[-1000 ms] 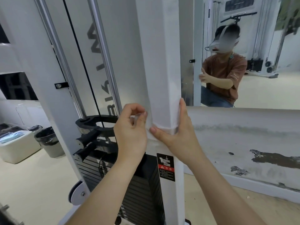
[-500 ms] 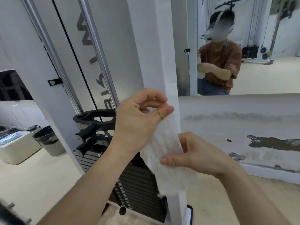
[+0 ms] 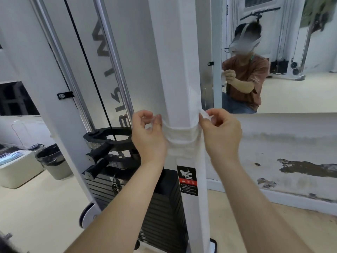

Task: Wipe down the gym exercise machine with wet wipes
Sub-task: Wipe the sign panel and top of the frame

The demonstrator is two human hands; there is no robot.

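**Both hands brought the wet wipe (image 3: 179, 141) back onto the white post (image 3: 175, 70)**

Half a second before, the wet wipe hung loose in front of the machine. Now it was stretched around the front of the white post, just above the warning label (image 3: 187, 180). The left hand (image 3: 147, 137) pinched the left end of the wipe between thumb and fingers. The right hand (image 3: 220, 136) pinched the right end in the same way. Behind the post stood the black weight stack (image 3: 158, 207).
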